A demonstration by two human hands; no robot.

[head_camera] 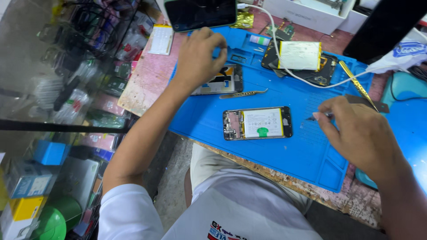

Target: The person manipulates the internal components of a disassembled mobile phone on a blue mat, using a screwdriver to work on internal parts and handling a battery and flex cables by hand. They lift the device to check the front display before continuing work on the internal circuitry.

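Item: opened phone, back cover off, lying flat at the middle of the blue work mat, its white battery with a green tab facing up. It is sitting between the two hands, touched by neither.

Left hand: reaching over the far edge of the mat, fingers curled narrow and pinching at something too small to make out, hovering just above a second phone frame lying partly under it.

Right hand: resting at the right side of the mat, fingers closing tight on a thin metal tool whose tip is pointing toward the opened phone, still apart from it.

Also lying on the mat: tweezers between the phone frame and the opened phone; a third dismantled phone at the far side with a white battery pack on it, a white cable running across it; a gold-coloured pry tool slanting near the right hand.

Beyond the mat: a dark-screened phone standing at the far edge. The mat is covering a worn pinkish table; a glass display case of small parts is standing to the left.
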